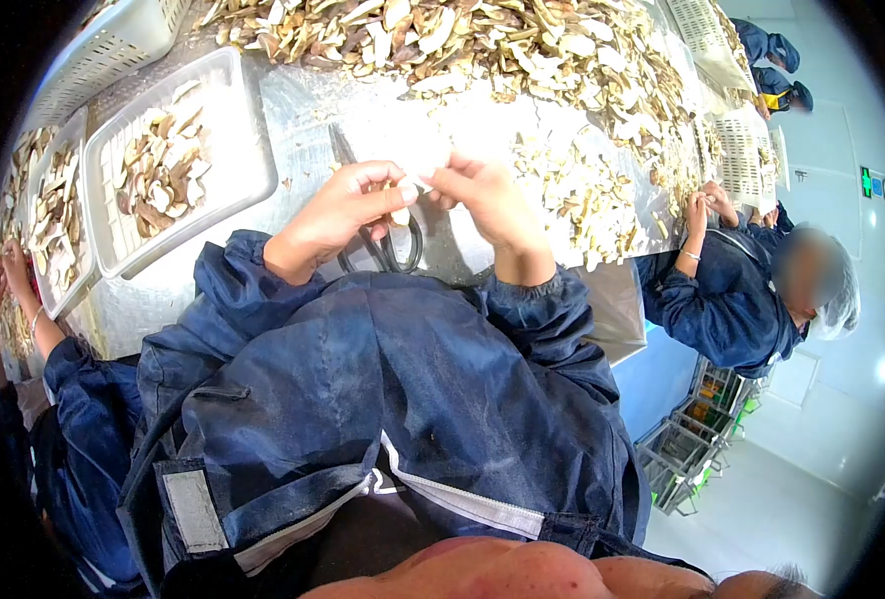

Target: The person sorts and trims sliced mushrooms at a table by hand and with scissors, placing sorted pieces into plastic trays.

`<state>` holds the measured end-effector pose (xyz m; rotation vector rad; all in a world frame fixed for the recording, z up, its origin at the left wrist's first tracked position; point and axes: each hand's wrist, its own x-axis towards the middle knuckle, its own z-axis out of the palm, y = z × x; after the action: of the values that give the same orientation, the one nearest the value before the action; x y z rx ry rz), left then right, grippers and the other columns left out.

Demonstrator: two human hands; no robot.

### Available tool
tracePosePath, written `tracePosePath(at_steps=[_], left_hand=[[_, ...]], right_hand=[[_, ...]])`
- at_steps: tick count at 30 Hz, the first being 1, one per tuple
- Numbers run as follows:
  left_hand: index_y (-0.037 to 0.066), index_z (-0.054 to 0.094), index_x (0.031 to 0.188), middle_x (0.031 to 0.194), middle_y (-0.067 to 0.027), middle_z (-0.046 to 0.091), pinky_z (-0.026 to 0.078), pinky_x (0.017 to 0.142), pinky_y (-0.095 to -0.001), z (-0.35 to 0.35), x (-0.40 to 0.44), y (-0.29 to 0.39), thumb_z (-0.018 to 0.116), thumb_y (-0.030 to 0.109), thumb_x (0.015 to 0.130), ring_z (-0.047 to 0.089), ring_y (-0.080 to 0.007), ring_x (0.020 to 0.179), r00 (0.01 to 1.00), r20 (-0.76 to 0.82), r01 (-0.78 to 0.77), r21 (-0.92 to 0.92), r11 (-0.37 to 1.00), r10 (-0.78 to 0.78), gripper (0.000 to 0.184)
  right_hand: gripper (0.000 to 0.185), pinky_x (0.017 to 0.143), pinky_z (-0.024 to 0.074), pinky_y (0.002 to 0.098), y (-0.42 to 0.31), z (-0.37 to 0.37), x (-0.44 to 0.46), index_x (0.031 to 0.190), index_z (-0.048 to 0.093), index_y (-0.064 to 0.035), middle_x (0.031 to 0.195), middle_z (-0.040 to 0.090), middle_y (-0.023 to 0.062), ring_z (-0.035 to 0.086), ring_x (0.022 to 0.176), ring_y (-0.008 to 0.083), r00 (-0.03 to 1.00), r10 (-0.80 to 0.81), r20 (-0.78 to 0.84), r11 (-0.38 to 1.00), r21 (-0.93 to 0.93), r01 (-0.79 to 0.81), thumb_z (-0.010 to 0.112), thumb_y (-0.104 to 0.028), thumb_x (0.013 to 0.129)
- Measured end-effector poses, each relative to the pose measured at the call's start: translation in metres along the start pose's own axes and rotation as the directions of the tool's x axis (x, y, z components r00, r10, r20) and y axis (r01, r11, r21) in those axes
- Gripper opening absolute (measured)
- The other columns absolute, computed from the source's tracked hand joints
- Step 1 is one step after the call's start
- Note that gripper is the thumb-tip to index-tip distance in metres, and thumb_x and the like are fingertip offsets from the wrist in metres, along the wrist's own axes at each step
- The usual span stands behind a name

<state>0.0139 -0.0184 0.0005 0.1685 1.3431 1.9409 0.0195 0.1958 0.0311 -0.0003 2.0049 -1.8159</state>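
My left hand and my right hand meet above the metal table, fingertips nearly touching. Both pinch a small pale piece between them, washed out by glare; it looks like a mushroom slice. Another pale slice shows under my left fingers. Dark-handled scissors lie beneath my left hand, blades pointing away from me and handles near my jacket. A small pile of pale mushroom slices spreads to the right of my right hand.
A large heap of sliced mushrooms covers the far side of the table. At left, a white tray holds browner slices, beside another tray. White baskets stand at right. Co-workers sit on both sides, one right.
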Motion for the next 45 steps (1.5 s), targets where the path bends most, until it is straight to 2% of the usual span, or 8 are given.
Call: tracePosePath(at_steps=[3, 5, 12, 15, 16, 23, 32, 45], left_hand=[[0.004, 0.063, 0.095, 0.078, -0.0017, 0.059, 0.04, 0.049, -0.0208, -0.005, 0.002, -0.002, 0.063, 0.021, 0.097, 0.051, -0.0074, 0.058, 1.0, 0.021, -0.01, -0.23, 0.973, 0.015, 0.017], [0.003, 0.062, 0.1, 0.081, -0.0035, 0.059, 0.04, 0.05, -0.0219, -0.007, 0.002, -0.001, 0.061, 0.019, 0.097, 0.051, -0.0091, 0.059, 0.998, 0.039, -0.026, -0.316, 0.948, 0.04, 0.016], [0.001, 0.058, 0.115, 0.09, -0.0059, 0.06, 0.041, 0.055, -0.0239, -0.006, 0.001, 0.007, 0.057, 0.019, 0.098, 0.054, -0.0128, 0.068, 0.997, 0.014, -0.066, -0.422, 0.904, 0.079, 0.025], [0.002, 0.058, 0.114, 0.092, -0.0063, 0.061, 0.044, 0.057, -0.025, -0.01, 0.002, 0.007, 0.055, 0.021, 0.099, 0.057, -0.0146, 0.073, 0.991, 0.022, -0.105, -0.459, 0.882, 0.13, 0.024], [0.003, 0.058, 0.114, 0.093, -0.0065, 0.061, 0.046, 0.058, -0.0254, -0.011, 0.002, 0.006, 0.054, 0.022, 0.1, 0.059, -0.0153, 0.075, 0.989, 0.026, -0.115, -0.473, 0.874, 0.144, 0.024], [0.006, 0.056, 0.111, 0.101, -0.0088, 0.062, 0.055, 0.07, -0.0285, -0.011, 0.001, 0.001, 0.052, 0.022, 0.101, 0.063, -0.0193, 0.092, 0.991, -0.02, -0.121, -0.547, 0.829, 0.132, 0.02], [0.007, 0.055, 0.118, 0.113, -0.011, 0.062, 0.057, 0.078, -0.0318, -0.008, 0.002, 0.003, 0.055, 0.02, 0.1, 0.064, -0.0199, 0.098, 0.985, -0.129, -0.169, -0.534, 0.828, 0.118, 0.023], [0.007, 0.056, 0.12, 0.098, -0.0033, 0.065, 0.05, 0.065, -0.0266, -0.008, 0.005, -0.006, 0.063, 0.015, 0.097, 0.063, -0.0118, 0.085, 0.982, -0.145, -0.163, -0.364, 0.917, 0.117, 0.026]], right_hand=[[0.033, 0.056, 0.0445, 0.0255, -0.005, -0.019, 0.006, 0.096, 0.069, -0.0002, 0.073, 0.065, 0.003, 0.059, 0.063, 0.0103, 0.989, -0.093, -0.117, 0.937, -0.347, 0.047, 0.074, -0.032, 0.088], [0.043, 0.057, 0.0474, 0.0293, -0.023, -0.032, 0.01, 0.102, 0.069, 0.0014, 0.072, 0.068, 0.0083, 0.062, 0.063, 0.0153, 0.97, -0.126, -0.21, 0.693, -0.718, -0.066, 0.075, -0.037, 0.085], [0.036, 0.064, 0.0535, 0.0374, -0.029, -0.035, 0.097, 0.105, 0.069, -0.0036, 0.077, 0.071, 0.0139, 0.069, 0.07, 0.0293, 0.736, -0.525, -0.428, 0.695, -0.714, 0.08, 0.071, -0.034, 0.086], [0.033, 0.058, 0.0477, 0.0299, -0.019, -0.037, 0.111, 0.107, 0.068, -0.0011, 0.069, 0.064, 0.0056, 0.058, 0.06, 0.0145, 0.749, -0.523, -0.406, 0.671, -0.739, 0.068, 0.071, -0.026, 0.086], [0.028, 0.068, 0.0543, 0.0355, -0.016, -0.039, 0.106, 0.102, 0.068, -0.0021, 0.083, 0.072, 0.015, 0.069, 0.073, 0.0264, 0.766, -0.474, -0.433, 0.739, -0.669, 0.079, 0.068, -0.023, 0.085], [0.028, 0.067, 0.05, 0.0262, -0.006, -0.043, 0.059, 0.107, 0.064, 0.0046, 0.087, 0.069, 0.0105, 0.064, 0.077, 0.0144, 0.858, -0.243, -0.452, 0.958, -0.254, 0.137, 0.068, -0.011, 0.084], [0.026, 0.071, 0.0461, 0.0232, -0.02, -0.013, 0.02, 0.109, 0.063, 0.0036, 0.091, 0.069, 0.006, 0.061, 0.077, 0.0108, 0.938, -0.105, -0.331, 0.99, 0.058, 0.131, 0.068, -0.004, 0.085], [0.015, 0.072, 0.0526, 0.0226, -0.015, 0.029, 0.003, 0.101, 0.061, 0.0015, 0.09, 0.068, 0.0061, 0.066, 0.081, 0.0105, 0.994, -0.073, -0.084, 0.968, 0.236, 0.091, 0.07, -0.006, 0.091]])
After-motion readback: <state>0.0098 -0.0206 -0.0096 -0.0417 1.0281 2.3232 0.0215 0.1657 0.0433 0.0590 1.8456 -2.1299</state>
